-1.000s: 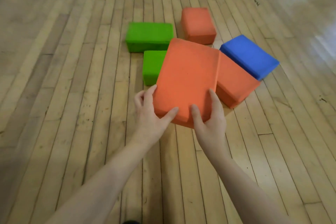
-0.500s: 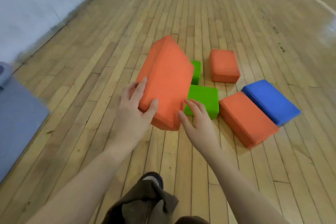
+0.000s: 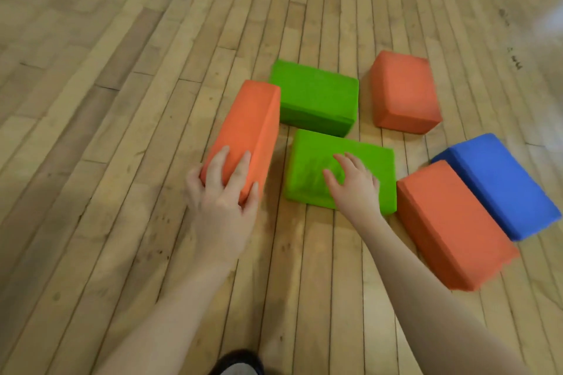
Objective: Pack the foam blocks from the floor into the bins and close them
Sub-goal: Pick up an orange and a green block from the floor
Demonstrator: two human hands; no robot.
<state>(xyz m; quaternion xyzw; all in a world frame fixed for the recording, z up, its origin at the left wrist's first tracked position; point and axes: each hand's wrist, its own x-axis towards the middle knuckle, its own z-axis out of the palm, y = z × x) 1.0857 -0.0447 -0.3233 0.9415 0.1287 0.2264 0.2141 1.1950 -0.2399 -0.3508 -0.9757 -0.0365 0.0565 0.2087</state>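
Several foam blocks lie on the wooden floor (image 3: 91, 100). My left hand (image 3: 224, 198) grips the near end of an orange block (image 3: 248, 128) that stands on its long edge. My right hand (image 3: 353, 184) hovers with spread fingers over the near green block (image 3: 362, 161), blurred by motion; whether it touches is unclear. A second green block (image 3: 316, 99) lies behind it. Another orange block (image 3: 402, 93) is at the back right. A third orange block (image 3: 447, 225) lies at the right, with a blue block (image 3: 499, 186) beside it. No bin is in view.
Bare wooden floor surrounds the blocks on the left and in the foreground. The toe of a dark shoe (image 3: 237, 364) shows at the bottom edge.
My right hand has let go of the orange block and moved right over the near green block. My left hand alone now holds the orange block, lower and on its edge. The view tilted down.
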